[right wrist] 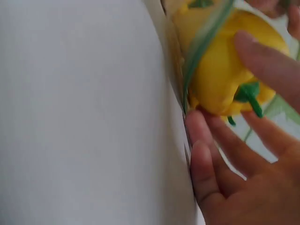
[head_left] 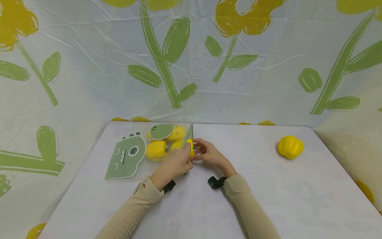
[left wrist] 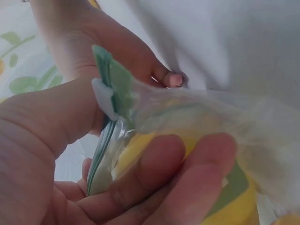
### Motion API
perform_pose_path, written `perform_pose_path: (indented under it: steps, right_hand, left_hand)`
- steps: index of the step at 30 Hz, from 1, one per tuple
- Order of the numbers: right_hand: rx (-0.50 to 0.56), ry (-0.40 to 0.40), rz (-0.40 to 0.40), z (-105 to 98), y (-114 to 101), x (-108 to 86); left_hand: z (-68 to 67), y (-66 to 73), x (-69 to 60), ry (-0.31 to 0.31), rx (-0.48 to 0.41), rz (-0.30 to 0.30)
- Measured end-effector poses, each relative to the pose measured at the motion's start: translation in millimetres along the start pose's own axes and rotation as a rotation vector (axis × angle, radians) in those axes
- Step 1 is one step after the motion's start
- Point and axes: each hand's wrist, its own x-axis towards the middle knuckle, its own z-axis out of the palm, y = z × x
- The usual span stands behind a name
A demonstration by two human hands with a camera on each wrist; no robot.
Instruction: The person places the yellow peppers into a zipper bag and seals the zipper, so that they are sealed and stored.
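Note:
A clear zip bag with a green cartoon print (head_left: 162, 131) lies near the back of the table with several yellow bell peppers (head_left: 156, 150) inside. My left hand (head_left: 178, 162) grips the bag by its mouth; in the left wrist view the green zip edge (left wrist: 99, 157) and a white slider (left wrist: 105, 99) stand beside the thumb. At the opening, my right hand (head_left: 211, 154) holds a yellow bell pepper (right wrist: 220, 79) with a green stem, thumb on one side and fingers below. The bag's green rim crosses in front of that pepper, so part of it is behind the rim.
A flat green monster-face piece (head_left: 126, 158) lies left of the bag. Another yellow bell pepper (head_left: 290, 147) sits alone at the right of the white table (head_left: 197, 212). Flower-printed cloth (head_left: 197, 73) walls the back and both sides.

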Motion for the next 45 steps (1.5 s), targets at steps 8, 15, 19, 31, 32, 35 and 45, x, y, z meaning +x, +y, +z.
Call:
perform_pose_path:
  steps: [8,15,19,31,32,35,45]
  right_hand:
    - [-0.011,-0.022,-0.058,9.2,-0.7,2.2]
    - [-0.034,0.007,-0.022,20.7,-3.9,4.1]
    - [0.028,0.008,-0.005,16.2,-4.5,3.1]
    - [0.19,0.205,0.055,10.8,-6.4,0.5]
    - [0.191,0.218,0.051,11.4,-11.7,-0.8]
    - [0.2,0.241,0.057,13.6,-30.5,-5.5]
    - [0.234,0.283,0.08,25.2,-5.3,7.6]
  left_hand:
    - [0.1,0.6,-0.3,0.001,-0.03,0.022]
    - [2.0,0.4,0.1,-0.004,-0.05,0.036]
    - [1.8,-0.5,0.2,-0.003,-0.057,0.031]
    - [-0.9,0.2,-0.9,-0.04,-0.082,0.002]
    - [-1.0,0.5,-1.1,-0.04,-0.083,0.003]
    - [-1.1,1.3,-1.3,-0.042,-0.087,0.006]
    - [0.6,0.9,-0.2,-0.052,-0.077,0.009]
